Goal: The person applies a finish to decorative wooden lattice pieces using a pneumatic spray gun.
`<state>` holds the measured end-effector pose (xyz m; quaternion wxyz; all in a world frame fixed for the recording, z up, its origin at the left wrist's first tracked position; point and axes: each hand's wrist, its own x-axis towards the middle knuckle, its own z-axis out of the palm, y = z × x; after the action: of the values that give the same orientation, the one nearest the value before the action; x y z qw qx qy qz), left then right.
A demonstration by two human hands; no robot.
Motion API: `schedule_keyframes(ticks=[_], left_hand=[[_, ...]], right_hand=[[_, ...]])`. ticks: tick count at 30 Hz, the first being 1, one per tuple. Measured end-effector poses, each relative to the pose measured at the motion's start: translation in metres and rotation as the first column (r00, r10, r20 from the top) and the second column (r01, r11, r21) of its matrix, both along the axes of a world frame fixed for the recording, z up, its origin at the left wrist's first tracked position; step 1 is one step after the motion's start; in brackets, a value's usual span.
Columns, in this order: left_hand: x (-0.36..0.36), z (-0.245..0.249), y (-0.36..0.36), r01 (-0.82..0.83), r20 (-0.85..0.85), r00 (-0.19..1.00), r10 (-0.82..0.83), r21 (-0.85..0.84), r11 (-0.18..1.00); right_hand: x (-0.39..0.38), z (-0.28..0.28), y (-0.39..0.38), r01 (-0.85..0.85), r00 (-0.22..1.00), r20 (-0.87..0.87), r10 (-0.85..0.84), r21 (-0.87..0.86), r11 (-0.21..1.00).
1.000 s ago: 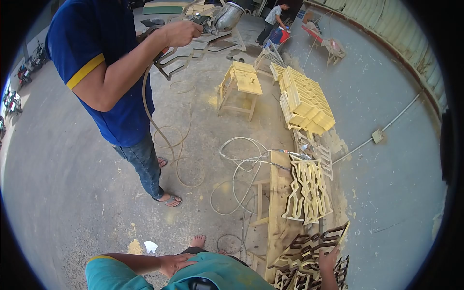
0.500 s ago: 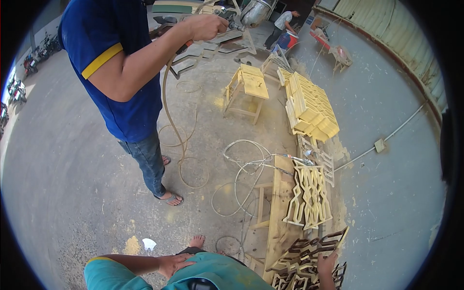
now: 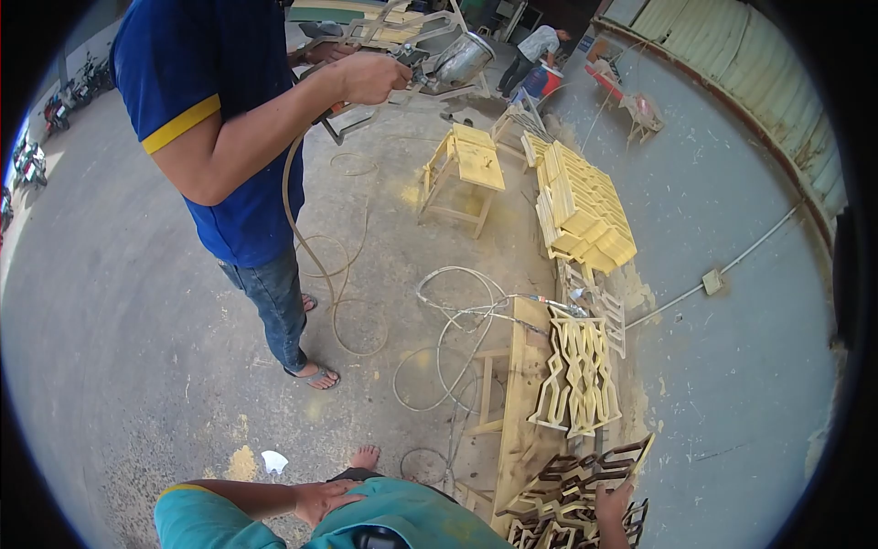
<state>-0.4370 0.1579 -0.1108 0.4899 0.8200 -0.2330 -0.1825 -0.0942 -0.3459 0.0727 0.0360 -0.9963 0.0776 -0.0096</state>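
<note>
The pale end bar (image 3: 647, 454) of the dark-edged lattice panel (image 3: 553, 469) is held in the curled fingers of the right hand (image 3: 613, 501), at the near end of the wooden bench (image 3: 524, 393); the thumb's placement cannot be told. The left hand (image 3: 322, 500) is laid flat against the shirt (image 3: 393, 508). With one-handed support, the panel could be tipped and its bars scraped. Beyond the bench, the co-worker's spray cup (image 3: 464, 59) is held lower than half a second earlier.

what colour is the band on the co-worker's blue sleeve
The sleeve band is yellow; head view.
</note>
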Motion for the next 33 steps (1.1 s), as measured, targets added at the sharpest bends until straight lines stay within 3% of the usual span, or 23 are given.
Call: schedule_keyframes(ticks=[5, 14, 33], left_hand=[[-0.004, -0.019, -0.004, -0.01, -0.014, 1.0, 0.01, -0.015, 1.0], [0.003, 0.01, -0.001, -0.021, -0.029, 0.999, 0.021, 0.003, 1.0], [0.005, 0.018, 0.006, -0.013, -0.055, 0.998, 0.012, -0.02, 1.0]], right_hand=[[-0.003, 0.004, 0.002, -0.006, 1.0, 0.004, 0.006, 0.012, 1.0], [-0.001, 0.0, -0.005, -0.026, 1.0, 0.018, 0.025, 0.02, 0.999], [0.003, -0.001, 0.007, -0.024, 0.999, 0.034, 0.024, -0.014, 1.0]])
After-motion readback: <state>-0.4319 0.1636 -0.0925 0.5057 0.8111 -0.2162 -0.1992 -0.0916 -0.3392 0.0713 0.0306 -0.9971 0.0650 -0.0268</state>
